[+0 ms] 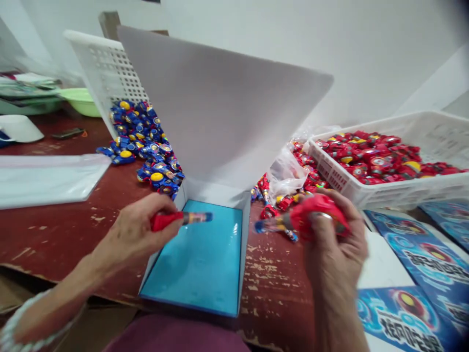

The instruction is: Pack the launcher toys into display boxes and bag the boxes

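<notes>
An open cardboard box (208, 264) with a bright blue inside lies in front of me, its large white lid (227, 107) raised. My left hand (135, 227) is closed around a red toy (166, 221) whose clear, blue-tipped tube points right, over the box's left part. To the right of the box, my right hand (340, 244) grips another red toy (308, 212), slightly blurred. Its blue-tipped tube points left toward the box. Fingers cover part of both toys, and neither touches the box floor.
Blue toys (142, 137) spill from a tipped white basket (95, 73) behind left. A white crate (399, 183) of red toys stands at right, near a plastic bag (287, 171). Printed blue cartons (410, 313) lie front right; clear plastic sleeves (47, 178) lie left.
</notes>
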Motion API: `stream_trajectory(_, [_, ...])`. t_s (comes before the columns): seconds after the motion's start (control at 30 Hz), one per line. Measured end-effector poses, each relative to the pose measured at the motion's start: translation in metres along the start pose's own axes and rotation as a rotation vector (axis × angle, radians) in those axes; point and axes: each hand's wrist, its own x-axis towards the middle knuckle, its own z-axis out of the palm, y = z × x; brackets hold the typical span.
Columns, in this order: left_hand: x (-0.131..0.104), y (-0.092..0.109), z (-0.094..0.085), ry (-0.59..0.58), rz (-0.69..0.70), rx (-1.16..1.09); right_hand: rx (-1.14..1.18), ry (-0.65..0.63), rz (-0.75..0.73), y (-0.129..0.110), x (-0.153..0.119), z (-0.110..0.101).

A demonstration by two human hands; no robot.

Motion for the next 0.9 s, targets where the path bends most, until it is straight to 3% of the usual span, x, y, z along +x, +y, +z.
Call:
stream_trajectory(0.13, [-0.045,-0.020,0.022,-0.109,0.046,0.150,0.042,-0.298,-0.289,0.015,-0.006,0.079])
stream_trajectory(0.23, [-0.063,-0.021,0.029,-0.233,-0.028,0.106,0.060,-0.461,-0.390,0.042,-0.015,0.113])
stream_trajectory(0.37, [-0.069,-0.030,0.016,-0.458,-0.042,-0.124,0.072,-0.659,-0.248,0.060,-0.023,0.114])
stream_trajectory(0.5, [-0.066,-0.036,0.005,-0.622,-0.038,-0.274,0.066,-0.574,-0.134,0.057,-0.021,0.106])
stream_trajectory(0.57, [-0.064,-0.034,0.004,-0.592,-0.077,-0.350,0.077,-0.539,-0.114,0.055,-0.020,0.108])
stream_trajectory(0.67, [-0.060,-0.031,0.007,-0.483,-0.205,-0.559,0.115,-0.638,-0.074,0.054,-0.021,0.110])
stream_trajectory(0.8, [-0.059,-0.038,0.013,-0.472,-0.532,-1.062,0.155,-0.703,0.021,0.051,-0.019,0.110])
stream_trajectory(0.9, [-0.058,-0.043,0.012,-0.428,-0.663,-1.423,0.157,-0.687,-0.039,0.049,-0.017,0.113])
